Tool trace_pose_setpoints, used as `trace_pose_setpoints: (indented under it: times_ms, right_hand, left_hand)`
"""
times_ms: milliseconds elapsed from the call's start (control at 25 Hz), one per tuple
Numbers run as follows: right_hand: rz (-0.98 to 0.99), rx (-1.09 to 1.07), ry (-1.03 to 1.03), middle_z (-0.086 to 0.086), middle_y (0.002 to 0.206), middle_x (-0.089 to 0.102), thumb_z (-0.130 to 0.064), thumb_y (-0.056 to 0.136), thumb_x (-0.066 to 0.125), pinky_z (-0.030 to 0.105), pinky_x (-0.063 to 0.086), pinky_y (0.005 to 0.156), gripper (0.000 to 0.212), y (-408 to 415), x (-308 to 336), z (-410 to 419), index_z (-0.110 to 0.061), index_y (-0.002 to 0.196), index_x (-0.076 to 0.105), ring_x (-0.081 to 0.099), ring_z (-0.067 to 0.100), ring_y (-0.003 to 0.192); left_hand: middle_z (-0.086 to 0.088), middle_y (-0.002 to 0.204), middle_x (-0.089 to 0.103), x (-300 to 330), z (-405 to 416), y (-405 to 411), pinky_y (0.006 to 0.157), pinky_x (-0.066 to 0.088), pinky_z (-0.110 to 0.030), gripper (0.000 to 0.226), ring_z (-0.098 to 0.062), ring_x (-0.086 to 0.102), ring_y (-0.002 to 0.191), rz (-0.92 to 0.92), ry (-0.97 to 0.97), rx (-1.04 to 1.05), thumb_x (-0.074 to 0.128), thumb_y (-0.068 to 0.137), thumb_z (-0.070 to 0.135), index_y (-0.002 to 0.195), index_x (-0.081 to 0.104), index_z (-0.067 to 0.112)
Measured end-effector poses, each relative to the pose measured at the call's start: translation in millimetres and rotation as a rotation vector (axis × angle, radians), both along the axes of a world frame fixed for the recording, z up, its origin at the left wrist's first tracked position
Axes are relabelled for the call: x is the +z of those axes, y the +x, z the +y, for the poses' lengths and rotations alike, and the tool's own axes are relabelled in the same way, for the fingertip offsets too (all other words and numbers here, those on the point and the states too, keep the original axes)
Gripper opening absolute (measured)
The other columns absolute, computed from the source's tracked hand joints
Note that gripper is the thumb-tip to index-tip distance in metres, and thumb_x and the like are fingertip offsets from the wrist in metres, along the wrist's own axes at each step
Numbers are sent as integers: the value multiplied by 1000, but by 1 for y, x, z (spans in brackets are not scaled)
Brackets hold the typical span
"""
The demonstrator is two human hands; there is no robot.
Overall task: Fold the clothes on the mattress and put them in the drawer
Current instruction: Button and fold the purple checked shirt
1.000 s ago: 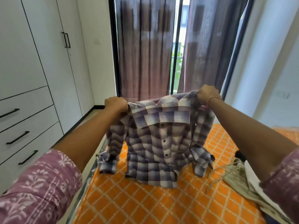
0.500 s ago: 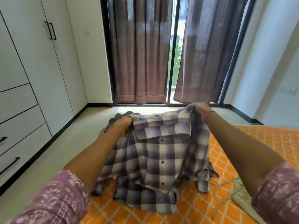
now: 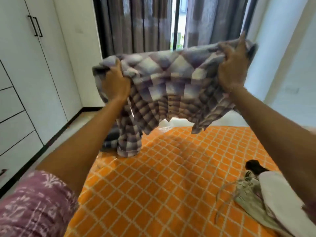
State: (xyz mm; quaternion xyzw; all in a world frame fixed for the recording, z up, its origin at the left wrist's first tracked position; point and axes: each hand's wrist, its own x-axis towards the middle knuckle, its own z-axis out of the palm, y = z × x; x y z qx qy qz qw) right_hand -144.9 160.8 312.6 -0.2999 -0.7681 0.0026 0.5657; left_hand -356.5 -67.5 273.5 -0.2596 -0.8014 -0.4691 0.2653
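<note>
Above the orange mattress (image 3: 171, 177), your left hand (image 3: 115, 84) and right hand (image 3: 233, 65) clench the plaid shirt (image 3: 164, 86), which spans between them and hangs toward six o'clock.

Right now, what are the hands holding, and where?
Both hold the plaid shirt lifted above the mattress: left hand and right hand at opposite upper corners.

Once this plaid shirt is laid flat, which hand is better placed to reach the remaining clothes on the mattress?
Right, probably. The right hand and left hand both grip the plaid shirt in the air, but the clothes pile lies on the mattress under the right forearm.
</note>
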Motion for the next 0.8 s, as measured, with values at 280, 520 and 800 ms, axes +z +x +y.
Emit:
trace_pose_setpoints:
  times_ms: [280,520,800]
  right_hand:
    - [-410,110,-376,19,155,20,-14,90,50,53,32,107,35,113,-280,-83,-17,121,64,22,37,141]
    - [-704,149,-609,10,158,0,-43,94,34,52,39,99,54,193,-411,-156,-22,144,39,20,42,141]
    - [367,-209,-1401,16,130,55,-30,99,47,45,44,85,42,155,-413,-238,-7,134,49,54,41,111]
  left_hand:
    - [-18,115,64,-257,-104,93,84,41,-26,31,-32,58,107,-282,-340,-159,44,99,25,121,60,10]
    - [-20,124,60,-361,-158,160,83,43,-38,36,-36,57,107,-729,-321,-287,42,99,14,134,50,10]
    - [-9,125,58,-377,-131,211,92,47,-38,86,-30,56,109,-1411,401,-56,59,71,74,127,53,10]
